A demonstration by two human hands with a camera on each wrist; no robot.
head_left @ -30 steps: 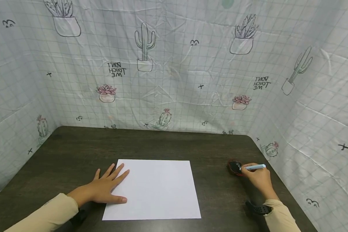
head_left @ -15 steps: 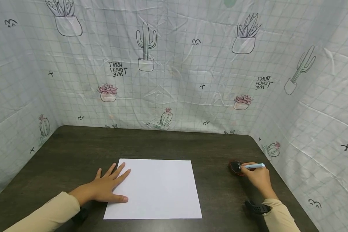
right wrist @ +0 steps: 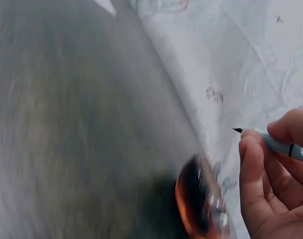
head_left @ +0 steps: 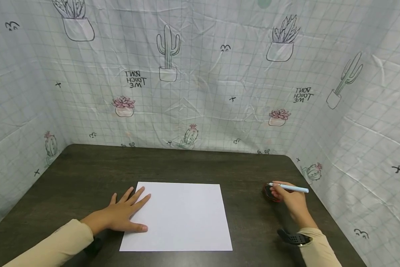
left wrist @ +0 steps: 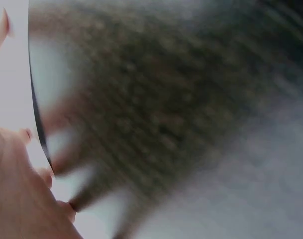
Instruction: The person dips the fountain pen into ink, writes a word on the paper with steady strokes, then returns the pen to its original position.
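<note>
A white sheet of paper [head_left: 186, 218] lies flat on the dark table. My left hand [head_left: 121, 215] rests with spread fingers on its left edge; the thumb and some fingertips are on the sheet. In my right hand [head_left: 293, 202] I pinch a light blue brush pen [head_left: 294, 188] between thumb and fingers. Its dark pointed tip shows in the right wrist view, clear of the table. Close below that hand stands a small dish [right wrist: 191, 199], dark inside with a red-orange wall. The hand partly covers the dish in the head view.
Dark wood-look table [head_left: 173, 163] surrounds the paper. A pale curtain [head_left: 206, 81] printed with cacti and a grid hangs behind the table and along both sides. The right-hand curtain comes close to the dish and right hand. A black band [head_left: 293, 238] is on the right wrist.
My right hand has lifted the brush pen up from the dish, and the tip has moved slightly up and to the left. The left hand and paper stay in place.
</note>
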